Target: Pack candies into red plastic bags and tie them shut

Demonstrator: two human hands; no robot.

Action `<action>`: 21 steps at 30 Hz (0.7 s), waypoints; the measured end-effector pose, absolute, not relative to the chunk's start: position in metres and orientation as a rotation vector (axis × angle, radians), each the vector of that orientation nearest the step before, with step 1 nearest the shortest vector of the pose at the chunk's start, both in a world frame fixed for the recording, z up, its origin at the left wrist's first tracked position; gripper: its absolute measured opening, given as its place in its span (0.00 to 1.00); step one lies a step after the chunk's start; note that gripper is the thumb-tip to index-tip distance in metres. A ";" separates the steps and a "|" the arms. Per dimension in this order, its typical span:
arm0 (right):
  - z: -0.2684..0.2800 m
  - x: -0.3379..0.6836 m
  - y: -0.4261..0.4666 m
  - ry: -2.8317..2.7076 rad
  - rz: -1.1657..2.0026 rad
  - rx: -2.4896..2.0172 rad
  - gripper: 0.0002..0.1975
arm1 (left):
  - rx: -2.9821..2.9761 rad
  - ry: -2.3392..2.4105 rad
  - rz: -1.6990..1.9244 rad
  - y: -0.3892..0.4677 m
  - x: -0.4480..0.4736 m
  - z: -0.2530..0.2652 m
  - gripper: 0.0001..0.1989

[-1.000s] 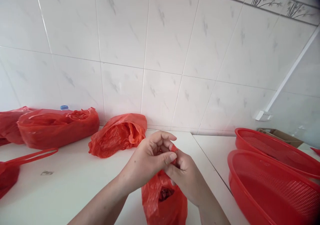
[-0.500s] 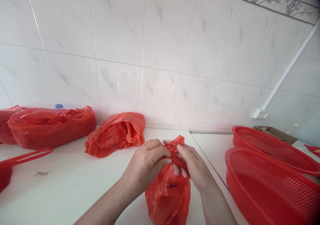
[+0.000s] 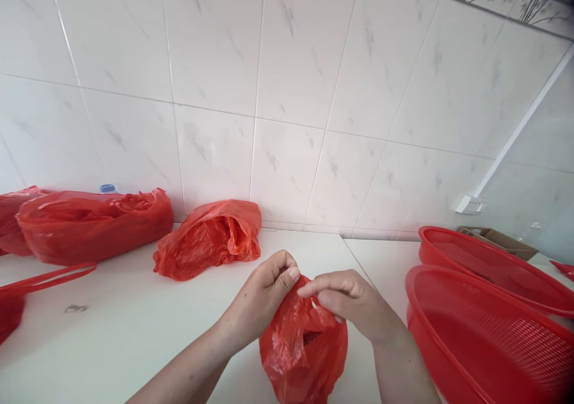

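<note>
A red plastic bag [image 3: 309,362], its base cut off at six o'clock of the view, is held upright in front of a person at a white table [image 3: 134,338]. The left hand [image 3: 273,281] pinches the gathered top, thumb pressed against curled fingers; the right hand [image 3: 352,299] lies against the bag's upper side toward one o'clock, forefinger extended, though whether it grips any film cannot be told from this angle. A dark patch shows at a slit in the front. The film looks thin, soft and slippery, likely to stretch or tear under one fingertip, with what weight there is sagging below; the bunched neck, several folds thick, seems the surest place to take hold. Outward from the bag, a crumpled red bag [image 3: 208,239] rests between ten and eleven o'clock, a bulging red bag [image 3: 94,227] at ten, and a red strap [image 3: 58,278] near nine. One red mesh basket [image 3: 415,308] stands at three o'clock, with another red basket [image 3: 426,251] behind it toward two, and a cardboard box [image 3: 506,242] beyond.
</note>
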State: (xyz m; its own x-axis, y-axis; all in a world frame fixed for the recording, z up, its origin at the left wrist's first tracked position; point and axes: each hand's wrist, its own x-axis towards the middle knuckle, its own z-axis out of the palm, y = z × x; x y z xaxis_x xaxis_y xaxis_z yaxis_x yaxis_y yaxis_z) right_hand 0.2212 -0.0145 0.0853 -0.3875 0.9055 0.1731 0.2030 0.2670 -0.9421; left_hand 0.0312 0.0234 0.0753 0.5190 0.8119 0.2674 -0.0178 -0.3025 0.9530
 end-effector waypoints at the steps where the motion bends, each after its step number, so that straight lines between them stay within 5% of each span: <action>1: 0.088 0.219 -0.016 -1.761 1.158 -1.067 0.14 | 1.676 0.698 0.966 0.023 0.031 0.075 0.16; 4: 0.092 0.211 -0.017 -1.694 0.991 -1.328 0.21 | 1.672 0.734 0.970 0.023 0.031 0.076 0.14; 7: 0.089 0.204 -0.012 -1.622 0.783 -1.541 0.14 | 1.728 0.779 0.965 0.022 0.033 0.076 0.11; 16: 0.082 0.218 0.001 -1.405 1.043 -1.208 0.17 | 2.130 0.957 1.038 0.016 0.031 0.081 0.06; 21: 0.058 0.225 0.026 -1.271 0.734 -1.474 0.13 | 2.289 0.850 0.861 -0.003 0.024 0.088 0.10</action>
